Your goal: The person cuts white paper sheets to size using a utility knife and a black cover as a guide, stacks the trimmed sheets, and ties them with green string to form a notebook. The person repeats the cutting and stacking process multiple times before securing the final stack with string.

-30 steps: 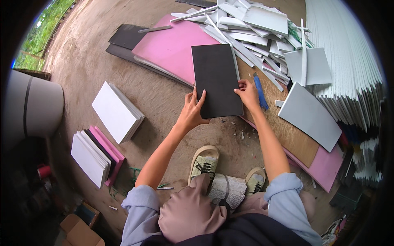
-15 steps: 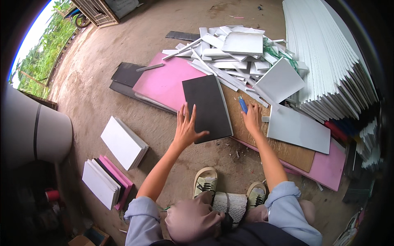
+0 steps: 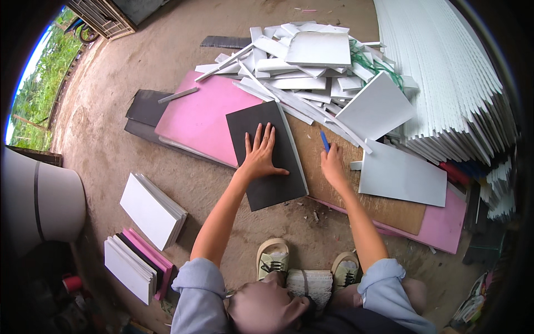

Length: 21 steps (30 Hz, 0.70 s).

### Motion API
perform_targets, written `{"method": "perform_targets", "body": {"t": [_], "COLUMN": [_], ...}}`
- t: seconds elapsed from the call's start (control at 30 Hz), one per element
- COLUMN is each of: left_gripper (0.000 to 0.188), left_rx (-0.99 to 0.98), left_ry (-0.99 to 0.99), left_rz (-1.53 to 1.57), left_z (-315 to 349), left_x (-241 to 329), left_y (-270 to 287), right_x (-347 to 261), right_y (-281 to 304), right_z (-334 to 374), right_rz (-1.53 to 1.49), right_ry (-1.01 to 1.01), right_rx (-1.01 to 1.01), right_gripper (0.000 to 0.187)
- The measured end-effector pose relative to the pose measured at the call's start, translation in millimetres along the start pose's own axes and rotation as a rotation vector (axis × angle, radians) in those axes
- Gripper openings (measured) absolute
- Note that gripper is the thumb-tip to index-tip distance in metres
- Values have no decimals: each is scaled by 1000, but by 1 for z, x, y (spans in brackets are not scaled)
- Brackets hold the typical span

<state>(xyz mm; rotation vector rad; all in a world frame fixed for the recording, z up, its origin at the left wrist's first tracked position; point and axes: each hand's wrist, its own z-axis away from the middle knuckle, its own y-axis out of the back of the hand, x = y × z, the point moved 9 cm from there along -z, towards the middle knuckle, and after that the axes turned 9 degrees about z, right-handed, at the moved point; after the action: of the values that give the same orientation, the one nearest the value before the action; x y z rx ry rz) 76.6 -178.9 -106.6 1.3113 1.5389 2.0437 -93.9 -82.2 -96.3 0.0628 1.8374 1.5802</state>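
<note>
Left hand flat on black sheet, fingers spread, probably pinning it steady. Black sheet overlaps pink sheet and brown board, perhaps for backing. Right hand beside it, fingers wrapped round blue tool.

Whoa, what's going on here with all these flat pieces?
A person's left hand is spread out on a black sheet. Their right hand holds a blue tool over the brown board, just right of the black sheet. Beyond them is a messy pile of white pieces, and a neater white stack sits on the ground to the left.
</note>
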Motion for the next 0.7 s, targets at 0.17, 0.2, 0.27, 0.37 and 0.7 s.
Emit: {"method": "perform_targets", "body": {"t": [0.17, 0.2, 0.27, 0.37, 0.7], "left_gripper": [132, 133, 136, 136, 133], "left_rx": [-47, -74, -75, -64, -37], "left_ry": [61, 83, 89, 88, 101], "left_rz": [-2, -1, 21, 27, 43], "left_z": [0, 0, -2, -4, 1], "left_x": [-5, -6, -5, -3, -4], "left_y": [-1, -1, -2, -1, 2], "right_x": [-67, -82, -100, -113, -129], "right_y": [-17, -23, -32, -52, -66], "right_z": [-47, -58, -78, -98, -117], "right_rz": [-12, 74, 181, 233, 337], "right_ry": [21, 54, 117, 200, 146], "right_rx": [-253, -262, -247, -200, -345], "right_gripper": [28, 28, 27, 29, 25]}}
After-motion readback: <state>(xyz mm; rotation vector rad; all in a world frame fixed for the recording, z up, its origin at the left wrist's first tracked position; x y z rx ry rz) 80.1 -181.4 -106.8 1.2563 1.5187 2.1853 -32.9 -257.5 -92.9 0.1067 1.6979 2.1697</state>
